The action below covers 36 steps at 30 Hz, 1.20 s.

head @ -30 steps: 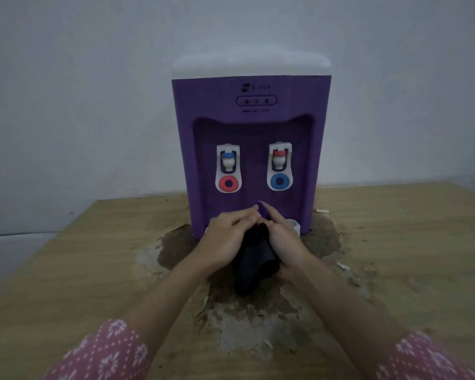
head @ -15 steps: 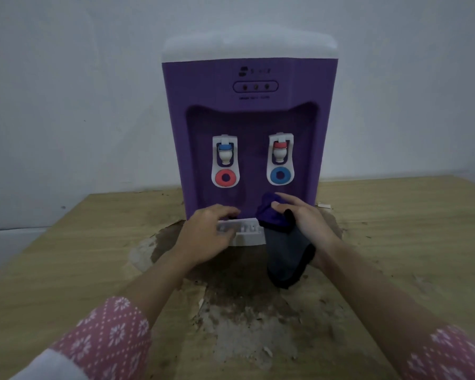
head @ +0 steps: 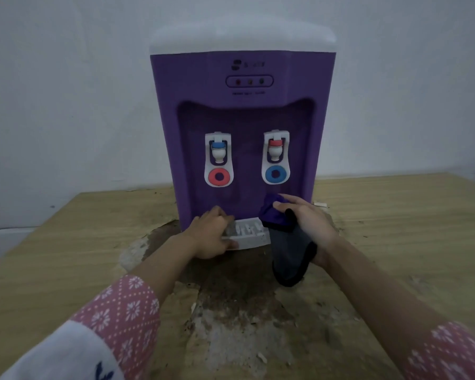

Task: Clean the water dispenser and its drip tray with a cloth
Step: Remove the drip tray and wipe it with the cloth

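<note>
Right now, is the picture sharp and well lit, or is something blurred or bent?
Head view: dim, flat light, no glare; the water dispenser leans and its edges bow from the wide-angle lens; small print under the lights is unreadable; the drip tray and left hand look soft.

I see two bare forearms, both sleeves pushed up: left sleeve (head: 121, 314), lower left of the frame, pink with white snowflake dots over a white cuff; right sleeve (head: 450, 355), lower right, same pink print.
</note>
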Tool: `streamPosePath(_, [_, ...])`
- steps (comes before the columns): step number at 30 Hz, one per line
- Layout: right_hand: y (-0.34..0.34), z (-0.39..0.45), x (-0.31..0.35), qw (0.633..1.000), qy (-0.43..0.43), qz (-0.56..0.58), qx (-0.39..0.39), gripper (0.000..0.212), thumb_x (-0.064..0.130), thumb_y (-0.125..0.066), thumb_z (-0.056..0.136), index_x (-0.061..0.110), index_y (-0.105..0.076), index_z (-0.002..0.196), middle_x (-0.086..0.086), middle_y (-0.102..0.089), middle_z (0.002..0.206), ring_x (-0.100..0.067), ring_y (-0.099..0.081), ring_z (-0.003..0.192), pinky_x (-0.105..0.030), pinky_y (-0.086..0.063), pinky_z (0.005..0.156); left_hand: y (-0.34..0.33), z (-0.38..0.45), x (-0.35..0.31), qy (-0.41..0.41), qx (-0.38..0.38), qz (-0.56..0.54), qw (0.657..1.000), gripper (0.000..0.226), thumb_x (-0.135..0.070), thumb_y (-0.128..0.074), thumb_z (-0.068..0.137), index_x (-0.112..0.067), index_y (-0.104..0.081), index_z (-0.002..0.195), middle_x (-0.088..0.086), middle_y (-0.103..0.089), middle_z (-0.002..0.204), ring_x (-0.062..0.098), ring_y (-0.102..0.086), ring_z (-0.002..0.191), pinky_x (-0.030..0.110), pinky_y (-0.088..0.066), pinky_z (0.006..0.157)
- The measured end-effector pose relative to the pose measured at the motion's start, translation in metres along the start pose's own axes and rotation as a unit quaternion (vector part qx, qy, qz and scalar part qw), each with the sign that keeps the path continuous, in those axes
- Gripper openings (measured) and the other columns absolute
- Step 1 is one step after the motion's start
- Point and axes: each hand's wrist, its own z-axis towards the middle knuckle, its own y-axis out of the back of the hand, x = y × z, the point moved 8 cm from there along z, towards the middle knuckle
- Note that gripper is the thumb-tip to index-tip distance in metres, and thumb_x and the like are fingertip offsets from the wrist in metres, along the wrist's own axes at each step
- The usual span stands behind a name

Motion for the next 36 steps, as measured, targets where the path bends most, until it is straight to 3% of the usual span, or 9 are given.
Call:
streamPosePath(2, [0.004, -0.003, 0.001, 1.0, 0.003, 0.011, -0.007, 0.015, 0.014, -0.066, 0.081, 0.025, -0.064, 0.091, 0.008, -0.063, 0.081, -0.002, -0.058, 0.073, -0.011, -0.047, 0.047, 0.002, -0.004, -0.004, -0.008, -0.002, -0.045, 0.999, 0.062, -0.038, -0.06, 0.085, -0.016, -0.036, 0.138, 0.006, -0.035, 0.13, 0.021, -0.041, 0.117, 0.03, -0.034, 0.098])
streamPosePath(8, [0.014, -0.021, 0.016, 0.998, 0.04, 0.031, -0.025, 0.048, 0.021, -0.077, 0.071, 0.021, -0.057, 0.115, 0.0, -0.063, 0.107, -0.014, -0.062, 0.094, -0.027, -0.053, 0.074, 0.015, -0.028, -0.011, -0.011, -0.025, -0.091, 0.995, 0.06, -0.043, -0.062, 0.083, -0.018, -0.041, 0.132, 0.002, -0.038, 0.124, 0.015, -0.044, 0.108, 0.024, -0.037, 0.09])
streamPosePath(14, [0.022, -0.053, 0.05, 0.964, 0.231, -0.106, -0.074, 0.048, 0.007, -0.064, 0.081, 0.036, -0.051, 0.117, 0.01, -0.054, 0.112, -0.008, -0.055, 0.1, -0.026, -0.052, 0.078, 0.041, -0.063, -0.012, 0.007, -0.079, -0.172, 0.982, 0.047, -0.046, -0.064, 0.08, -0.022, -0.052, 0.117, -0.005, -0.046, 0.112, 0.007, -0.046, 0.096, 0.018, -0.036, 0.073])
streamPosePath(19, [-0.015, -0.109, 0.069, 0.821, 0.461, -0.325, -0.086, 0.047, 0.002, -0.061, 0.083, 0.018, -0.053, 0.127, 0.002, -0.06, 0.118, -0.01, -0.057, 0.104, -0.025, -0.048, 0.092, 0.058, -0.082, -0.019, 0.017, -0.105, -0.226, 0.968, 0.04, -0.046, -0.067, 0.077, -0.022, -0.058, 0.108, -0.008, -0.055, 0.104, 0.003, -0.049, 0.09, 0.016, -0.039, 0.069])
streamPosePath(22, [-0.046, -0.139, 0.063, 0.696, 0.56, -0.442, -0.081, 0.037, 0.007, -0.058, 0.086, 0.013, -0.059, 0.123, -0.011, -0.062, 0.12, -0.02, -0.065, 0.088, -0.027, -0.056, 0.076, 0.066, -0.09, -0.025, 0.023, -0.12, -0.271, 0.955, 0.034, -0.047, -0.067, 0.076, -0.024, -0.058, 0.1, -0.012, -0.055, 0.095, 0.004, -0.052, 0.085, 0.02, -0.04, 0.066])
streamPosePath(24, [-0.056, -0.143, 0.057, 0.666, 0.565, -0.482, -0.07, 0.035, 0.01, -0.05, 0.087, 0.013, -0.061, 0.12, -0.014, -0.061, 0.121, -0.024, -0.066, 0.077, -0.031, -0.058, 0.06, 0.073, -0.096, -0.027, 0.021, -0.134, -0.279, 0.951, 0.03, -0.048, -0.066, 0.076, -0.026, -0.058, 0.096, -0.013, -0.055, 0.092, 0.004, -0.052, 0.083, 0.021, -0.039, 0.064])
streamPosePath(30, [-0.024, -0.12, 0.076, 0.781, 0.456, -0.392, -0.17, 0.039, 0.006, -0.057, 0.088, 0.015, -0.055, 0.126, -0.01, -0.055, 0.13, -0.028, -0.066, 0.085, -0.021, -0.043, 0.065, 0.087, -0.11, -0.021, 0.004, -0.156, -0.306, 0.939, 0.018, -0.052, -0.064, 0.076, -0.038, -0.055, 0.084, -0.018, -0.052, 0.093, 0.003, -0.051, 0.085, 0.019, -0.037, 0.065])
streamPosePath(34, [-0.05, -0.141, 0.082, 0.734, 0.537, -0.392, -0.142, 0.033, 0.015, -0.056, 0.088, 0.01, -0.06, 0.12, -0.014, -0.059, 0.124, -0.018, -0.066, 0.084, -0.01, -0.042, 0.073, 0.097, -0.107, -0.024, -0.004, -0.174, -0.343, 0.923, 0.025, -0.056, -0.065, 0.073, -0.034, -0.059, 0.083, -0.008, -0.059, 0.092, 0.007, -0.056, 0.082, 0.022, -0.044, 0.066])
streamPosePath(36, [-0.06, -0.146, 0.076, 0.727, 0.561, -0.385, -0.097, 0.032, 0.011, -0.057, 0.087, 0.008, -0.061, 0.119, -0.015, -0.059, 0.124, -0.019, -0.067, 0.083, -0.018, -0.052, 0.074, 0.098, -0.104, -0.024, -0.001, -0.175, -0.335, 0.926, 0.022, -0.052, -0.066, 0.075, -0.033, -0.058, 0.084, -0.007, -0.058, 0.091, 0.009, -0.056, 0.082, 0.024, -0.046, 0.068])
